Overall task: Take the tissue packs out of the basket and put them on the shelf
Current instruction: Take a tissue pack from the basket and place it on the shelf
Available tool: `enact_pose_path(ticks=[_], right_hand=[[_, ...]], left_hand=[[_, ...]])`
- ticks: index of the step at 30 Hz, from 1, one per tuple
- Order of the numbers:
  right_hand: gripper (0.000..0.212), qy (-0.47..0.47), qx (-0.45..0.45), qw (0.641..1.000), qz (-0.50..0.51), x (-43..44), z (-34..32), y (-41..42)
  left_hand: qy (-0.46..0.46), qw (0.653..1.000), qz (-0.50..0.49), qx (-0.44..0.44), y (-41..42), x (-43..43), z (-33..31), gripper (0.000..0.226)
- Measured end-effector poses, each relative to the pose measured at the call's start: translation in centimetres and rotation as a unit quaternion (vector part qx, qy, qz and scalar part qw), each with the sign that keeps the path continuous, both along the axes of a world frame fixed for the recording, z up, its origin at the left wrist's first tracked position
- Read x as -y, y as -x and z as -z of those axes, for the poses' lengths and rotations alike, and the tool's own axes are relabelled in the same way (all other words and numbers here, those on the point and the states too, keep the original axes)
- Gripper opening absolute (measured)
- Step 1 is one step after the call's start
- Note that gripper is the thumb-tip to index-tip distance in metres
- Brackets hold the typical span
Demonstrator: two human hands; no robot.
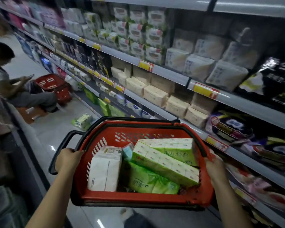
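Basket [138, 197] rim gripped by left hand [67, 159] and right hand [215, 163]; green tissue pack [164, 163] laid 10-to-4 o'clock, nearer right hand, at its 9 o'clock.

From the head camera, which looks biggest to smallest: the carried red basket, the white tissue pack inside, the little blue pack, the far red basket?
1. carried red basket
2. white tissue pack and far red basket: they look about alike; distance shrinks the far one, so unranked
3. little blue pack, partly hidden
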State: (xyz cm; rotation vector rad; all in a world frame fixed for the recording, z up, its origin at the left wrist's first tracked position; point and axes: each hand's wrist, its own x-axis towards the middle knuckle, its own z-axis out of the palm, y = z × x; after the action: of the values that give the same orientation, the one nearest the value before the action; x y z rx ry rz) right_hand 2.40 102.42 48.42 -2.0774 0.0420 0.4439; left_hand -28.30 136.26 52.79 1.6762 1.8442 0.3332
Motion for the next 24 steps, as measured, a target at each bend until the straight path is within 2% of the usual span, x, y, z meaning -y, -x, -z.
enact_pose_path(ticks=[3,8,12,15,18,24], right_hand=[[0.015,0.008,-0.002,1.0,-0.004,-6.4,1.2,-1.2],[0.028,0.0,-0.007,1.0,0.005,-16.8,2.1,-1.9],[0.024,0.025,-0.019,0.999,0.009,-24.8,2.3,-2.9],[0.018,0.031,-0.016,0.999,0.034,-30.3,1.5,-2.1],[0.021,0.046,-0.012,0.998,0.048,-35.3,2.4,-0.7],[0.018,0.061,-0.025,0.99,0.123,-42.8,3.1,3.4]], left_hand=[[0.003,1.0,-0.008,0.008,-0.3,-5.7,0.6,0.028],[0.001,0.999,-0.035,0.013,-0.4,-15.1,1.0,0.031],[0.005,0.999,-0.037,0.005,-0.5,-23.3,0.9,0.029],[0.007,1.0,-0.017,0.004,-0.6,-29.3,0.8,0.031],[0.015,1.0,0.006,0.017,-1.3,-36.3,1.0,0.033],[0.042,0.993,0.109,0.004,-2.7,-47.8,1.7,0.028]])
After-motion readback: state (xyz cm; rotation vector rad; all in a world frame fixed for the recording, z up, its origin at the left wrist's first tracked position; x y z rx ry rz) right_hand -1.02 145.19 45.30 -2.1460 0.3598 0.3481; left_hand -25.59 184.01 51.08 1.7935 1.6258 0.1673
